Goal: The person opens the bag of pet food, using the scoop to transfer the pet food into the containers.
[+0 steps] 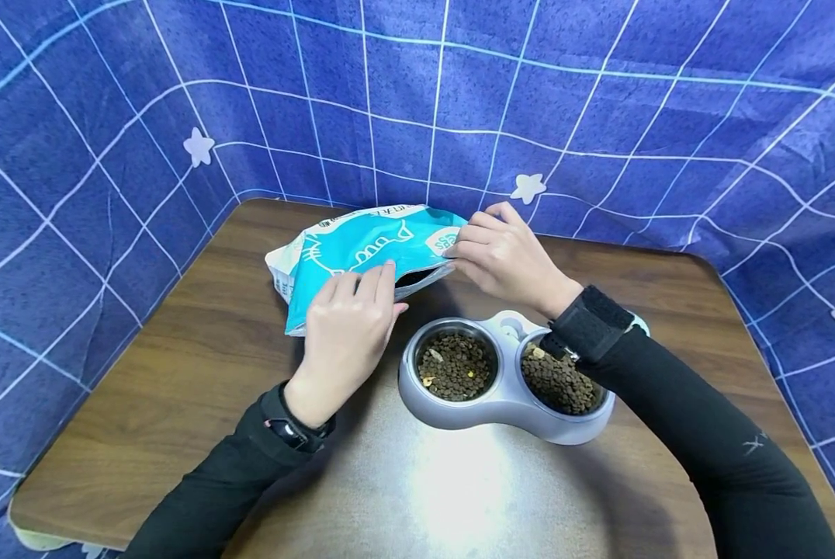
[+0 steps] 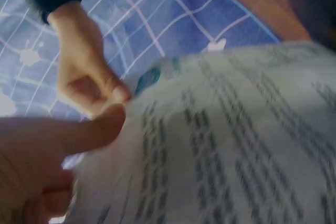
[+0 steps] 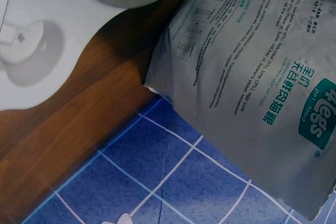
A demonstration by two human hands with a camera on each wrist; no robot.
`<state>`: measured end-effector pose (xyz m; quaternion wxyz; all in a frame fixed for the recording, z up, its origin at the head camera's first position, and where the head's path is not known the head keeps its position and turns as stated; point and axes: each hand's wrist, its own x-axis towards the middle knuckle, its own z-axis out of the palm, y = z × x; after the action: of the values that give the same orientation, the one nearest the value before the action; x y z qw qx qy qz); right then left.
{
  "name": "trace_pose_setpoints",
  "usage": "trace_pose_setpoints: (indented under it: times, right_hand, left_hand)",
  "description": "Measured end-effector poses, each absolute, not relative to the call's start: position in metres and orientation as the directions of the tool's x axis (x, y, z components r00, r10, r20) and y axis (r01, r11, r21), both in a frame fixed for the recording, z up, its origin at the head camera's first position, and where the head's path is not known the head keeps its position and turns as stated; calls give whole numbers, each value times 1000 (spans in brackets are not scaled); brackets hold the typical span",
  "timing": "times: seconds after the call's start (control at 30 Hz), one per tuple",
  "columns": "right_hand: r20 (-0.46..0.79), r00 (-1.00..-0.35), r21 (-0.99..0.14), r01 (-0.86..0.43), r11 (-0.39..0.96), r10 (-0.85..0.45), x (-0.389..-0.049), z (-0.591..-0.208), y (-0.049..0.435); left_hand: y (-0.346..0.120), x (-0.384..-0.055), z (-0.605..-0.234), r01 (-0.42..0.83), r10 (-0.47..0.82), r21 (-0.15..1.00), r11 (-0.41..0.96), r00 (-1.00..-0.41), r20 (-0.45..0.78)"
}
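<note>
A turquoise and white pet food bag (image 1: pixel 362 248) leans over on the table's far side, its dark mouth partly open toward the bowls. My left hand (image 1: pixel 351 330) pinches the near part of the bag's top edge, with the thumb on the printed back in the left wrist view. With bent fingers my right hand (image 1: pixel 504 252) pinches the other end of that edge. The right wrist view shows the bag's printed back (image 3: pixel 236 77), but not the hand. Near my right wrist stands a double feeding bowl (image 1: pixel 504 415), both bowls filled with brown kibble (image 1: pixel 458 366).
A brown wooden table (image 1: pixel 180 373) carries the bag and bowls. Behind it hangs a blue gridded cloth (image 1: pixel 403 101) with pale star shapes (image 1: pixel 529 188). My right forearm passes over the right bowl's edge. Glare lies on the table in front of the feeder.
</note>
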<state>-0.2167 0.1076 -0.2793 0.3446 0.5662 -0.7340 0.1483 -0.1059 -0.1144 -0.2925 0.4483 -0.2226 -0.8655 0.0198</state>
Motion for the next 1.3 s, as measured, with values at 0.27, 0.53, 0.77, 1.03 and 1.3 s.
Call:
trace_pose_setpoints:
  times: [0.27, 0.53, 0.77, 1.03, 1.3]
  right_hand:
    - [681, -86, 164, -950, 265, -727, -205, -282, 91]
    - [653, -40, 108, -984, 145, -757, -203, -279, 79]
    - [642, -62, 89, -984, 154, -764, -205, -277, 78]
    - [624, -11, 160, -977, 142, -781, -199, -277, 75]
    - [616, -15, 190, -967, 167, -788, -195, -274, 75]
  left_hand:
    - [-108, -116, -294, 354, 426, -283, 892, -442, 790]
    - [-108, -121, -292, 398, 436, -263, 879, -450, 779]
    - [-104, -120, -289, 356, 436, -281, 891, -504, 745]
    - [-99, -122, -294, 370, 460, -313, 875, -431, 776]
    - [-96, -124, -290, 382, 410, -243, 892, -451, 793]
